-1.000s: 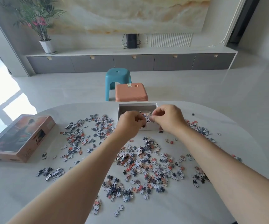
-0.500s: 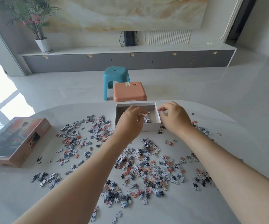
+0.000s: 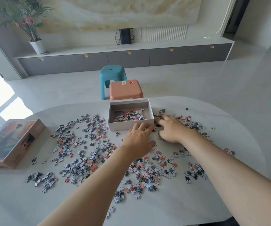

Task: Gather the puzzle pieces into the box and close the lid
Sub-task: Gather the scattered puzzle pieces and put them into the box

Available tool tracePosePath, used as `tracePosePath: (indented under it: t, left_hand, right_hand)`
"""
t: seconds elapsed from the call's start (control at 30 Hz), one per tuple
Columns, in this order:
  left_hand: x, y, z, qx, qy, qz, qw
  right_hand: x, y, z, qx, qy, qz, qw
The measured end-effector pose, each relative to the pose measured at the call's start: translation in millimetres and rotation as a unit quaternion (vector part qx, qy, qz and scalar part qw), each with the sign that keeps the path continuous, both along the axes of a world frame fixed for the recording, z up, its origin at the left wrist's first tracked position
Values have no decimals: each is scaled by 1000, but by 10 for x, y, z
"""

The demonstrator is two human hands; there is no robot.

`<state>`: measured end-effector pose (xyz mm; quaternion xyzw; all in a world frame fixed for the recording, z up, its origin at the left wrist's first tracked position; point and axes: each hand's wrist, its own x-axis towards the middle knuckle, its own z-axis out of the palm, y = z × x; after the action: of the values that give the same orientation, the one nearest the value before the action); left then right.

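Note:
A white open box [image 3: 130, 125] stands at the far middle of the table with a small heap of puzzle pieces inside. Many loose puzzle pieces [image 3: 90, 144] lie scattered over the white table [image 3: 196, 201]. My left hand [image 3: 139, 141] lies flat, fingers spread, just in front of the box's near right corner. My right hand [image 3: 170, 129] rests palm down on the pieces to the right of the box, fingers reaching toward its right wall. The box lid [image 3: 9, 142], printed with a picture, lies at the table's left edge.
Beyond the table's far edge stand a salmon stool [image 3: 125, 89] and a teal stool [image 3: 112, 75]. A low grey cabinet [image 3: 125, 58] with a potted plant [image 3: 37, 44] runs along the back wall.
Both hands have left the box: they came down from over its opening onto the table, the left in front of the box, the right onto pieces beside it.

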<state>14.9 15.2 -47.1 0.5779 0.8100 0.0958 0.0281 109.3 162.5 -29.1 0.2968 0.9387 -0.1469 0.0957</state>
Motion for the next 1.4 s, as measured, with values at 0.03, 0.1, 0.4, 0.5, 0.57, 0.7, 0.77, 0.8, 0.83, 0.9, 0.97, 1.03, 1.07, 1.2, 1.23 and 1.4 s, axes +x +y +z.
tracePosePath:
  t: [0.03,0.1,0.4,0.5,0.57,0.7,0.77,0.8,0.83,0.9,0.97,1.03,1.07,1.2,1.23,1.4]
  left_hand:
    - [4,17,7,-7,0,0,1000]
    - [5,40,12,-3,-6,5,1000]
    - [92,-133,30,96,-77,2,992]
    - [68,-237,23,85,-43,47,994]
    - [52,-307,43,9,-35,66,997]
    - [85,-370,108,-81,-20,32,996]
    - [69,-356,112,-43,-59,28,997]
    - [53,-348,107,-22,-76,28,996]
    - [39,-343,107,-6,-88,29,996]
    - [13,-355,113,15,-109,41,993]
    - [-2,-377,133,32,-128,52,990]
    - [-11,-389,146,34,-127,50,990]
    - [-19,-389,144,35,-123,49,991]
    - [-92,-391,112,63,-149,92,982]
    - [-112,-389,105,68,-161,102,979]
    - [-177,-358,137,97,-202,126,966]
  right_hand:
    - [39,-21,13,-16,13,-3,1000]
    - [145,-80,35,-32,31,-7,999]
    - [477,-395,292,-99,126,6,987]
    - [471,-382,345,-65,155,2,986]
    - [447,-384,337,-44,64,-2,997]
    - [347,-509,233,-44,-49,3,998]
    - [268,-549,174,-61,-1,-1,998]
    - [232,-560,159,-64,19,-3,998]
    - [206,-566,150,-67,35,-7,997]
    - [176,-586,170,-72,52,-7,996]
    - [153,-599,191,-76,57,-8,995]
    - [132,-612,198,-74,56,-3,996]
    - [125,-618,195,-74,59,-1,995]
    - [121,-634,201,-83,88,-8,993]
    - [122,-641,207,-82,101,-9,991]
    - [46,-685,236,-120,168,-40,978]
